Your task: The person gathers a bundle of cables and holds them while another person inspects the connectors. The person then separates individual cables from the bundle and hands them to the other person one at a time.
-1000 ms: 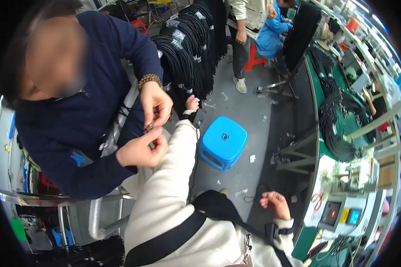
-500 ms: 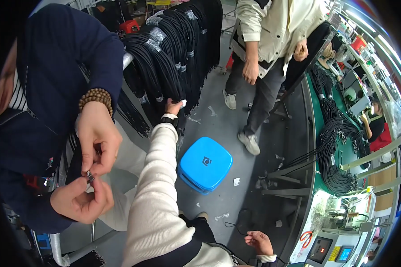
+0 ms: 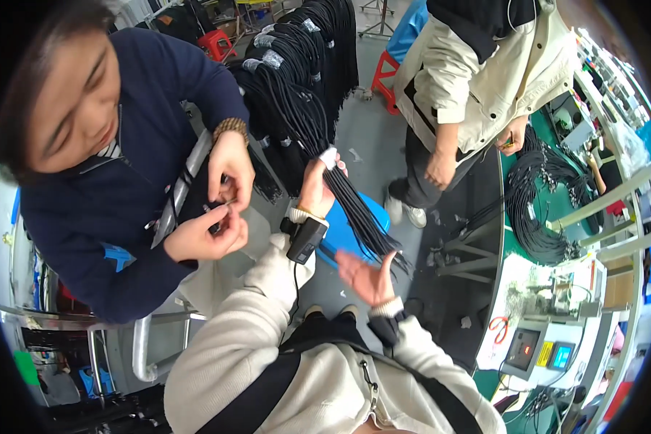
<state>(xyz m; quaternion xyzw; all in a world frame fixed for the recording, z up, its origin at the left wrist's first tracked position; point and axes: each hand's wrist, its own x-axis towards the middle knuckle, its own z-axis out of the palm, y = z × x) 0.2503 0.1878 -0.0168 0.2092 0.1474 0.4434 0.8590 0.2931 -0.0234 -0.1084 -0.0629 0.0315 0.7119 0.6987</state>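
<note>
A bundle of black cables (image 3: pixel 351 206) hangs from the rack and is drawn out toward me, its loose ends fanned out low over the floor. My left hand (image 3: pixel 315 189) is closed around it just below a white wrap (image 3: pixel 328 158). Palm up and fingers spread, my right hand (image 3: pixel 369 277) is beside the cable ends, holding nothing; whether it touches them I cannot tell. Behind the bundle, partly covered, is a blue stool (image 3: pixel 325 241).
At left, a person in a navy jacket (image 3: pixel 145 79) pinches a small piece in both hands. Another in a cream jacket (image 3: pixel 441 79) stands ahead. More cables (image 3: pixel 296 65) hang on the rack. A green bench (image 3: pixel 510 242) with coiled cables and a machine (image 3: pixel 550 347) runs along the right.
My left hand has pulled the cable bundle out from the rack toward me. My right hand has come up from the lower right to the cable ends. My view has shifted.
</note>
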